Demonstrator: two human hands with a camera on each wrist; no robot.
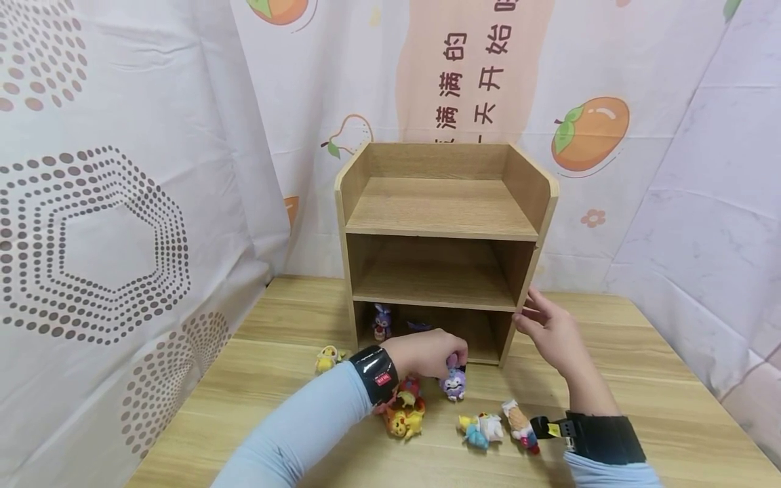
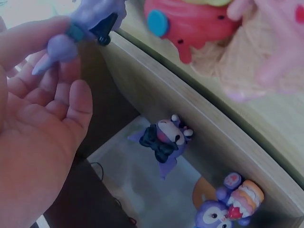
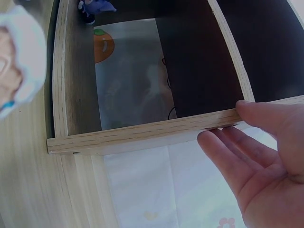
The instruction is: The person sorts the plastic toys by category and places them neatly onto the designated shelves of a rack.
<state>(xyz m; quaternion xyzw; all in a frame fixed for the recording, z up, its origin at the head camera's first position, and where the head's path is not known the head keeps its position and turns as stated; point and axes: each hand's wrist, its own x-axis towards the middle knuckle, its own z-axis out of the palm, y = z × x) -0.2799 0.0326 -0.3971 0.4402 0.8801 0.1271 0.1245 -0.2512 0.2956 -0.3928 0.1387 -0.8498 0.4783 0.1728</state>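
Observation:
My left hand (image 1: 427, 352) pinches a small purple figurine (image 1: 453, 385) by its ear, just in front of the bottom compartment of a wooden shelf (image 1: 442, 207). In the left wrist view the figurine (image 2: 97, 19) has a dark bow and partly leaves the frame. My right hand (image 1: 552, 332) holds the shelf's right side panel, thumb at the front edge and fingers along the outside, as the right wrist view shows. Inside the bottom compartment stand a purple rabbit figurine (image 1: 382, 323) with a dessert and another purple figurine (image 2: 164, 137) with a dark bow.
On the tabletop lie a yellow figurine (image 1: 327, 359) left of the shelf, a red one (image 1: 409, 391), an orange-yellow one (image 1: 405, 423), a yellow, white and blue one (image 1: 480, 430) and an ice-cream-cone-like one (image 1: 521, 425). A printed curtain (image 1: 293, 102) hangs behind.

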